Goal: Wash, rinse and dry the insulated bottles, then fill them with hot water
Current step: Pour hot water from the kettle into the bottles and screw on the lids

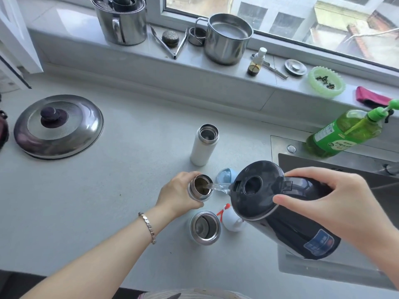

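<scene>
Left grip (179, 195) is curled round the neck of an open steel bottle (200, 187), which stands on the surface (129, 180). Right grip (336, 199) clasps the handle of a black kettle (269, 203), thumb resting on the lid rim. The kettle is tilted toward the left grip, its spout just beside the bottle mouth. A clear water stream (218, 187) runs from the spout into that bottle. A second open bottle (205, 227) stands just beside the left grip, on the person's side. A white bottle (204, 145), uncapped and upright, stands beyond the left grip. A blue cap (225, 175) and a white cap (232, 219) lie between the two grips. A green soap bottle (345, 134) stands beyond the right grip, on the sink (280, 143) ledge.
</scene>
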